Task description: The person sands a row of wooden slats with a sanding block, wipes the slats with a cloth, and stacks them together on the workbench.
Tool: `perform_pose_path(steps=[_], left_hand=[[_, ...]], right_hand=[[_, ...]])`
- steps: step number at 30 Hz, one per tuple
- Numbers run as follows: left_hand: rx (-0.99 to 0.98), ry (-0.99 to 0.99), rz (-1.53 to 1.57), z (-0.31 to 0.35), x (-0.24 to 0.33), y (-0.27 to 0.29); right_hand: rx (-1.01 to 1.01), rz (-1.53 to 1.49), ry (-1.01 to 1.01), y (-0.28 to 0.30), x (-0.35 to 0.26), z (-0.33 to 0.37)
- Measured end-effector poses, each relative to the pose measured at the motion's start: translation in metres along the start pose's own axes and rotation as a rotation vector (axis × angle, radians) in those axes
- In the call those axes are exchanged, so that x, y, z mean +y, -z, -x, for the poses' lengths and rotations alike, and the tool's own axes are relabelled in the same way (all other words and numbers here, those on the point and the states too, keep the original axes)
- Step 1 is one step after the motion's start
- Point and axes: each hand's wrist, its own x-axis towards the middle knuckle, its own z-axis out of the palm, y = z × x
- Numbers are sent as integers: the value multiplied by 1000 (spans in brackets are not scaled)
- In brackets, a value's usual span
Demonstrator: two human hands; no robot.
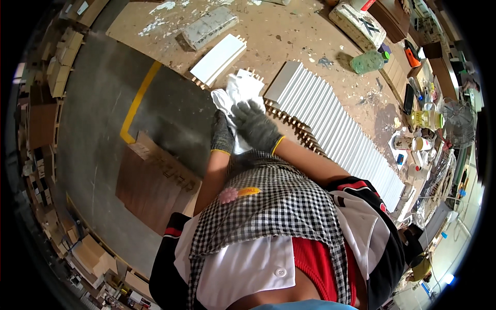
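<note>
Both of my hands wear dark grey knit gloves with yellow cuffs and are close together at the near edge of the table. A crumpled white cloth point(223, 99) lies between and beyond them, over a white slat point(250, 78) with wooden dowels along its end. Bent over the cloth, the fingers of my right hand point(257, 127) press and grip it. My left hand point(222, 135) is against the cloth's left side, and its fingers are hidden there. Just beyond, a few white slats point(218, 60) with dowel ends lie side by side.
A long row of white slats point(330, 124) with dowel ends stretches along the table point(289, 36) on my right. A paint-spotted block point(210, 27), a green bottle point(368, 62) and a wrapped block point(357, 26) stand farther off. Brown board point(155, 186) is on the floor at left.
</note>
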Motion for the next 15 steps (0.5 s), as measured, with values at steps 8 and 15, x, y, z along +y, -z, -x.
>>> perform_pose_path(steps=[8, 15], left_hand=[[-190, -81, -416, 34, 28, -53], [-94, 125, 61, 46, 25, -39]], right_hand=[[263, 28, -132, -24, 31, 0], [60, -1190, -294, 8, 29, 96]])
